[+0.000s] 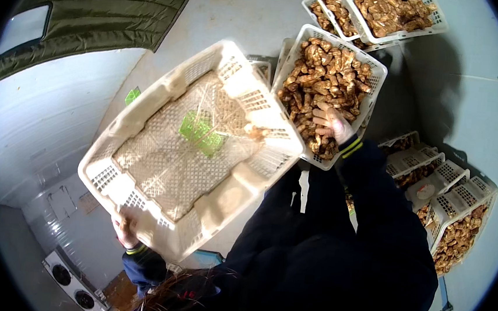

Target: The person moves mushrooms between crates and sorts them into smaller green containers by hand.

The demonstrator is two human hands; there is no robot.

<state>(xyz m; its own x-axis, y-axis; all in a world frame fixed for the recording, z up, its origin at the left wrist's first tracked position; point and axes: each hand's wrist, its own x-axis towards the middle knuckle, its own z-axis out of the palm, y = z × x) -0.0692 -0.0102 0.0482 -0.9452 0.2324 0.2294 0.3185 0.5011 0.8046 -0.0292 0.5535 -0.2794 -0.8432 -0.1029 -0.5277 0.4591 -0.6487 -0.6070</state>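
Here, your left hand (pixel 125 227) grips the lower rim of an empty cream-white perforated plastic crate (pixel 194 145), fingers curled closed around its edge, holding it tilted with the open side facing the camera. A small green plastic piece (pixel 201 133) shows through its mesh floor. Your right hand (pixel 330 122) rests with fingers spread loosely open on the brown mushroom pieces (pixel 319 79) filling a second white perforated plastic basket (pixel 378 69), which sits just beside the empty crate, their rims touching or nearly so. More white baskets of brown pieces (pixel 389 11) stand beyond it, and a stack of others (pixel 453 201) stands to your right.
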